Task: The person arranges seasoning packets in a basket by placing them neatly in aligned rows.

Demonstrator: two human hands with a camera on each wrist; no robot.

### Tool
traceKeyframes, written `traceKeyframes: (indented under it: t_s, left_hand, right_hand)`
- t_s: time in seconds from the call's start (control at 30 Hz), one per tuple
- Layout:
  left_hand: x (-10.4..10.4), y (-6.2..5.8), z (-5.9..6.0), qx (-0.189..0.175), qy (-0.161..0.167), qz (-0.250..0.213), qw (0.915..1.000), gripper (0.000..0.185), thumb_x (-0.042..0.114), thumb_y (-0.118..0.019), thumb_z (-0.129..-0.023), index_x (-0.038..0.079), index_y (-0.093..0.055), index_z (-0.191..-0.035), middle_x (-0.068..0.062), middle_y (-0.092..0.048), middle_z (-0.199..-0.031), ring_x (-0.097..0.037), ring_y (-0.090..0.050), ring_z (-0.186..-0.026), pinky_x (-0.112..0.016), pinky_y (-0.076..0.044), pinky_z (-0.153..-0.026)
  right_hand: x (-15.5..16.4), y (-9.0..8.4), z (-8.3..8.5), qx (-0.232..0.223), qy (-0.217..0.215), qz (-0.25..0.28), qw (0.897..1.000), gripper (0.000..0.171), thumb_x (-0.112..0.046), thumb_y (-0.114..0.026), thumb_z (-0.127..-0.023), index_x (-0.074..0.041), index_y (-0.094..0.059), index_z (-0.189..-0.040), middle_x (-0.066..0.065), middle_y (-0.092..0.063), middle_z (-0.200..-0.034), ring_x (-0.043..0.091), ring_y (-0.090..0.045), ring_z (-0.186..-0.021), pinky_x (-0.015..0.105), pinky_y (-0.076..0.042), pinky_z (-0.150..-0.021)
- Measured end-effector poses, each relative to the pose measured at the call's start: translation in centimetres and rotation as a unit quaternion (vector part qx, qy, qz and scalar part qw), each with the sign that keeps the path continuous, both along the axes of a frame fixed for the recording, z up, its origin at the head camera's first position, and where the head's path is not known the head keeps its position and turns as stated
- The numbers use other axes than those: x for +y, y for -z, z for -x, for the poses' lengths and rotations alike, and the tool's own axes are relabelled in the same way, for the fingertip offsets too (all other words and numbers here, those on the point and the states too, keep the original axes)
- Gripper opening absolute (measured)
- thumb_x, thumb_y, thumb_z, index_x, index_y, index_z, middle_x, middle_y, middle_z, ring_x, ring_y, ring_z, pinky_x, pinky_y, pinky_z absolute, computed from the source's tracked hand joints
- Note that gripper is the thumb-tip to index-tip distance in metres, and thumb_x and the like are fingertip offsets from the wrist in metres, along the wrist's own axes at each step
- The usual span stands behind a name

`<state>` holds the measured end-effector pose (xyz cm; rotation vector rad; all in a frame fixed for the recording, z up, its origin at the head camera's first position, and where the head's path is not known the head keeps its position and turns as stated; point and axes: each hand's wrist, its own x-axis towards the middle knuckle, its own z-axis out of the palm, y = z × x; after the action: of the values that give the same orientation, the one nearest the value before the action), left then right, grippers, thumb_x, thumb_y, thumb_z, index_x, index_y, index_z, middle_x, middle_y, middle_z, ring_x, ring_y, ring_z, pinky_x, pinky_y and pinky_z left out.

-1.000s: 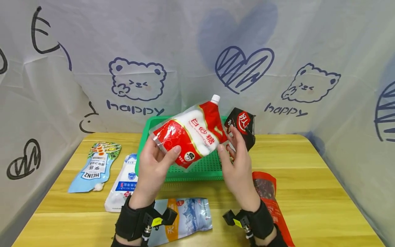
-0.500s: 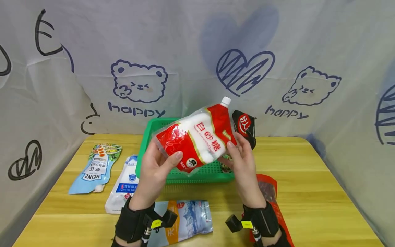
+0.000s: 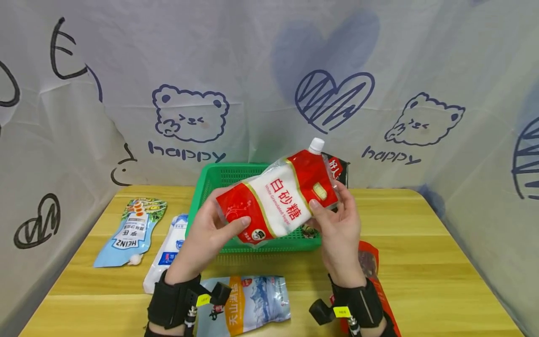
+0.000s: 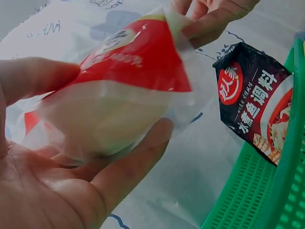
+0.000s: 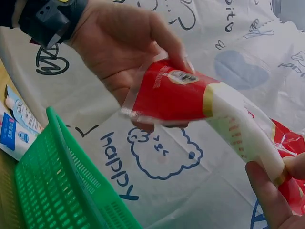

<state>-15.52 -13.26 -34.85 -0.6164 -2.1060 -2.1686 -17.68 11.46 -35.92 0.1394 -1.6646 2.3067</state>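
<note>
**Head view: sugar pouch held over the green basket**

Head camera shows both hands holding a red-and-white sugar pouch (image 3: 280,200) in the air, above the front edge of the green basket (image 3: 210,180) on the desk (image 3: 421,262). The left hand (image 3: 206,236) curls round the pouch's bottom end, thumb on the front; the left wrist view confirms fingers cupped beneath it. The right hand (image 3: 338,224) pinches the spout end, thumb on the printed face, fingers behind. The white cap (image 3: 316,145) points up and away, the pouch tilted.

A dark seasoning packet (image 4: 255,102) leans at the basket's far right side. On the desk lie a Heinz pouch (image 3: 130,231), a white-and-blue bag (image 3: 168,250), a blue mountain-print bag (image 3: 248,304) and a red packet (image 3: 370,267), each apart from the basket.

By my reading, the step in hand is carrying the pouch to the basket. The next move likely calls for lowering it flat inside, beside the dark packet, then easing both grips off.
</note>
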Motion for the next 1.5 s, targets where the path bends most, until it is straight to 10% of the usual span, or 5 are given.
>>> traceKeyframes:
  t_s: [0.8,1.3,1.5]
  left_hand:
    - [0.5,1.1,0.9,-0.024,-0.027,0.166,0.9854,0.046,0.019,-0.076,-0.097,0.011,-0.059,-0.139,-0.011,-0.068,-0.124,-0.026,-0.069,-0.102,-0.037,-0.062,-0.083]
    - [1.4,0.7,0.5,0.016,-0.098,0.142,0.9849,0.036,0.010,-0.076,-0.095,0.009,-0.067,-0.130,-0.009,-0.072,-0.121,-0.026,-0.068,-0.104,-0.039,-0.062,-0.084]
    - [1.8,0.7,0.5,0.018,-0.109,0.123,0.9863,0.034,0.012,-0.075,-0.096,0.007,-0.066,-0.129,-0.009,-0.072,-0.121,-0.026,-0.068,-0.104,-0.036,-0.061,-0.083]
  right_hand:
    - [0.4,-0.2,-1.1,0.109,-0.008,-0.121,0.987,0.059,0.012,-0.064,-0.096,-0.001,-0.042,-0.149,0.010,-0.045,-0.152,0.022,-0.072,-0.105,0.033,-0.063,-0.076]
    - [-0.2,-0.5,-1.1,0.107,-0.032,-0.064,0.992,0.070,0.011,-0.062,-0.097,-0.014,-0.036,-0.157,0.012,-0.050,-0.149,0.030,-0.067,-0.118,0.037,-0.061,-0.087]
    - [-0.5,-0.2,-1.3,0.089,-0.071,-0.117,0.987,0.070,0.009,-0.066,-0.094,-0.009,-0.038,-0.155,0.011,-0.054,-0.144,0.026,-0.064,-0.119,0.034,-0.060,-0.089]
